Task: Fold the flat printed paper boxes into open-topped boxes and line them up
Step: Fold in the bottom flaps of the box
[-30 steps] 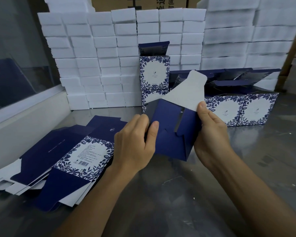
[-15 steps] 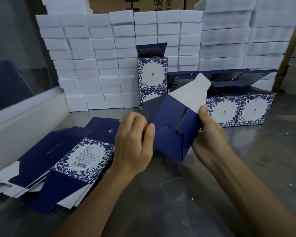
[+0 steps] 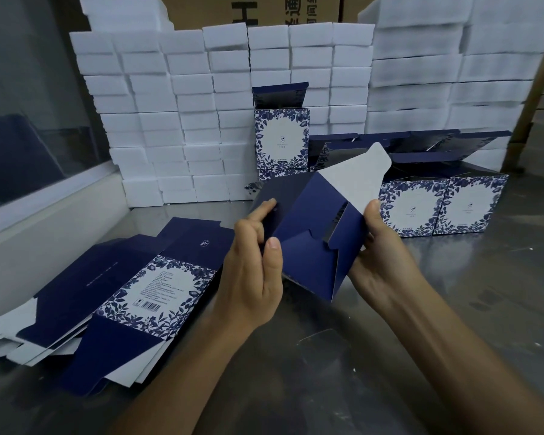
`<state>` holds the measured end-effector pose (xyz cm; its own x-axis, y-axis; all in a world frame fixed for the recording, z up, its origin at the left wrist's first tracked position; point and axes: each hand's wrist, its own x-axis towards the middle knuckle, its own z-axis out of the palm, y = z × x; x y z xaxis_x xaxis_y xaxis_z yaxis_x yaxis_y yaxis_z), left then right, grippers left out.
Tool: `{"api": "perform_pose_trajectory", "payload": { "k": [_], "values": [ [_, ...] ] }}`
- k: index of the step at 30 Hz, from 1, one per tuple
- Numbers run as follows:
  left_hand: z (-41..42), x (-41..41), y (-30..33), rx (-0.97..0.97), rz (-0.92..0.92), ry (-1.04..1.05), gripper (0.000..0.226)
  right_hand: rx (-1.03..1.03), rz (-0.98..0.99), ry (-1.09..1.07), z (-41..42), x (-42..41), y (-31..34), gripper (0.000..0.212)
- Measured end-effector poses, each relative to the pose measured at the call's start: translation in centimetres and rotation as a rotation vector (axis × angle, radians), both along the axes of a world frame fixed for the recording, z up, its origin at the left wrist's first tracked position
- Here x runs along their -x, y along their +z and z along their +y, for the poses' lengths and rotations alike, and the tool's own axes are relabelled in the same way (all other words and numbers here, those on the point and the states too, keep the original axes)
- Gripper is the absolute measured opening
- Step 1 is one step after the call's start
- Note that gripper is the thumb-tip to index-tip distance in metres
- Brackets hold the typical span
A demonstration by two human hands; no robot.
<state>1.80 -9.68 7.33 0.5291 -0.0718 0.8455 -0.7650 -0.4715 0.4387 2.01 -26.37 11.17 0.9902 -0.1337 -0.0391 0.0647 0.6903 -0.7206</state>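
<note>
Both hands hold one half-folded box [image 3: 308, 233] up off the metal table [image 3: 453, 309], its dark blue bottom turned toward the camera. On the near left edge, the left hand [image 3: 252, 271] pinches the box, thumb lying along the front face and pointing up, fingers curled behind a loose dark flap. Its forearm rises from the lower left, wrist fairly straight. At the opposite edge, the right hand [image 3: 380, 246] grips the box with the thumb pressed on the base of a white flap [image 3: 355, 180] that sticks up and away; its fingers are hidden behind the card. That forearm comes in from the lower right.

Left of the grip and lower, a stack of flat boxes [image 3: 117, 284] lies fanned on the table. Beyond the grip, folded boxes [image 3: 437, 205] stand in a row with lids up, one taller box [image 3: 281, 138] at their left end. White foam blocks [image 3: 176, 114] are piled behind them.
</note>
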Motion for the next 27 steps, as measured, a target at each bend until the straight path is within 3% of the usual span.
{"api": "perform_pose_trajectory", "payload": {
  "k": [3, 8, 14, 17, 20, 27],
  "values": [
    [0.0, 0.2, 0.4, 0.013, -0.019, 0.036, 0.011, 0.042, -0.045, -0.002, -0.3, -0.2, -0.2, 0.041],
    [0.0, 0.4, 1.8, 0.191, 0.141, 0.046, 0.024, 0.155, -0.135, 0.02, -0.2, -0.2, -0.4, 0.014],
    [-0.2, 0.7, 2.4, 0.227, 0.173, 0.068, 0.035, 0.105, -0.13, 0.04, 0.2, 0.1, 0.0, 0.031],
    [-0.1, 0.7, 2.8, 0.244, 0.189, 0.065, 0.033, 0.088, -0.173, 0.096, 0.3, 0.2, -0.1, 0.027],
    [-0.1, 0.6, 3.0, 0.269, 0.186, 0.082, 0.029, 0.277, -0.217, -0.013, 1.0, 0.1, -0.5, 0.011],
    [0.6, 0.0, 2.7, 0.142, 0.177, 0.293, 0.038, 0.677, -0.465, -0.144, 1.8, 0.5, -1.2, 0.033]
  ]
}}
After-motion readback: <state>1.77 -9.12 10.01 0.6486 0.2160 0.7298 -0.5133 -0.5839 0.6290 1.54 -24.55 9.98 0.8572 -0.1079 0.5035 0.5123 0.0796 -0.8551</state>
